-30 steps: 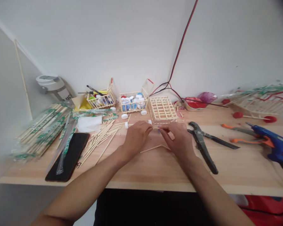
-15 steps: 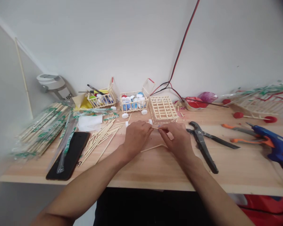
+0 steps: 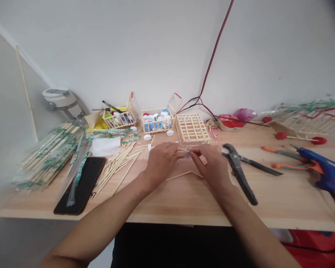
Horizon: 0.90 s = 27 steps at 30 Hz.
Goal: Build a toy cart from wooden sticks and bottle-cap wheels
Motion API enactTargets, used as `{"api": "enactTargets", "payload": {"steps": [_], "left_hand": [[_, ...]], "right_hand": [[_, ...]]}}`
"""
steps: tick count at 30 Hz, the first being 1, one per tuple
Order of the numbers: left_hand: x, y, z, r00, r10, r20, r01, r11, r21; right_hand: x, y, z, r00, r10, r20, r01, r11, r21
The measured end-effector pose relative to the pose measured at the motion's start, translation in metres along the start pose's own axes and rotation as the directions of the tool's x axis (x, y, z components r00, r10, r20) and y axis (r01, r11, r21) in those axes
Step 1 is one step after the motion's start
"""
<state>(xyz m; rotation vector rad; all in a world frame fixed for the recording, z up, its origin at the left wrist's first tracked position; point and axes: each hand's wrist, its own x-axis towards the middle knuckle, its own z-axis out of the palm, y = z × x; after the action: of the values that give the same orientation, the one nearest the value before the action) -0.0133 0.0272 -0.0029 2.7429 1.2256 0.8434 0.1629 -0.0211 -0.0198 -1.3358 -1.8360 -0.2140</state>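
Observation:
A short thin wooden stick [image 3: 182, 150] runs between my two hands, just above the table. My right hand [image 3: 213, 163] pinches its right end between thumb and fingers. At the other end, my left hand [image 3: 161, 162] has its thumb apart from its fingers, with the stick's end in the gap; whether it touches the skin is hard to see. Below them a bent stick [image 3: 181, 175] lies on the wood. Just behind the hands sits a lattice box of sticks [image 3: 193, 128]. Black-handled pliers [image 3: 237, 167] lie beside my right hand.
Loose sticks [image 3: 120, 163], a phone [image 3: 79, 186] and bagged sticks [image 3: 51, 152] are at left. Behind stand small stick carts, one holding bottle caps [image 3: 158, 121]. A blue glue gun [image 3: 321, 163] and orange-handled pliers [image 3: 293, 166] lie right. A red-black cable [image 3: 217, 44] hangs down the wall.
My left thumb has dropped away from its fingers, loosening the pinch on the stick. More of the stick shows between the hands. My right hand keeps its pinch.

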Motion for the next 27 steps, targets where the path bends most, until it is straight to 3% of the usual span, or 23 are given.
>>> {"api": "enactTargets", "payload": {"steps": [3,9,18,24,27], "left_hand": [[0.0003,-0.0002,-0.0007,0.999,-0.043,-0.003,0.043,0.999,-0.03],[-0.0006,-0.0001,0.0011,1.0,0.001,-0.001,-0.001,0.999,0.039],[-0.0022,-0.0004,0.0019,1.0,0.01,-0.022,-0.011,1.0,-0.013],[0.0,-0.0016,0.0013,0.994,-0.106,0.017,0.107,0.972,-0.21],[-0.0001,-0.0011,0.0002,0.987,-0.152,0.043,0.158,0.961,-0.227]], "right_hand": [[-0.0006,0.0009,-0.0009,1.0,0.005,-0.004,-0.005,1.0,0.005],[-0.0007,-0.0003,0.0009,1.0,-0.012,0.005,0.012,1.0,-0.003],[-0.0008,-0.0016,0.0002,1.0,-0.008,0.023,0.008,1.0,0.007],[0.0001,0.0007,-0.0031,1.0,0.005,-0.018,-0.005,1.0,0.008],[0.0005,0.0014,-0.0038,1.0,-0.001,-0.024,0.001,1.0,-0.011]]}}
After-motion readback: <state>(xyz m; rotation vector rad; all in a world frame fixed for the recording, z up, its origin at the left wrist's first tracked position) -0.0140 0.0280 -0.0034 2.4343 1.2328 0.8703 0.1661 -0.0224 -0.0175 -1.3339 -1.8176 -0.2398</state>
